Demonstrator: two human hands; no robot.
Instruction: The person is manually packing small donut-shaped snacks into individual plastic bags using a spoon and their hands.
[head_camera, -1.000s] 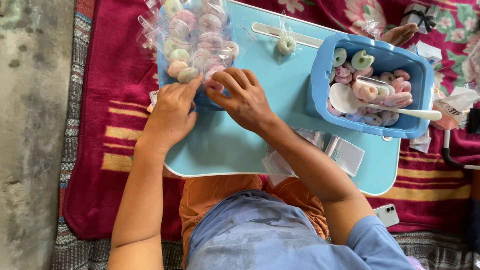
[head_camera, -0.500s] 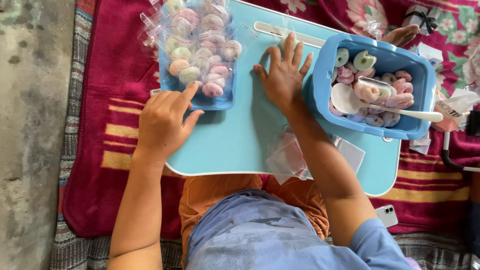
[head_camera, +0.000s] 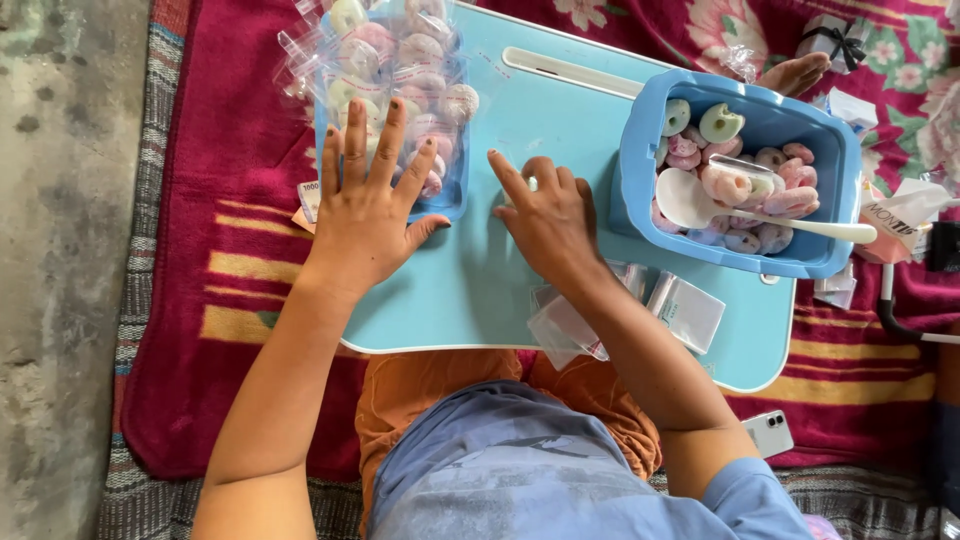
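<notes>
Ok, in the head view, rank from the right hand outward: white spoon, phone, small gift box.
From the right hand:
1. White spoon, just to its right, in the blue tub.
2. Phone, lower right on the blanket.
3. Small gift box, top right corner.

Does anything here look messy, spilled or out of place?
Somewhat. The small tray is heaped with bagged rings that spill past its top edge, under the left hand. Empty bags hang off the table's near edge by the right hand. A phone lies on the blanket.
</notes>
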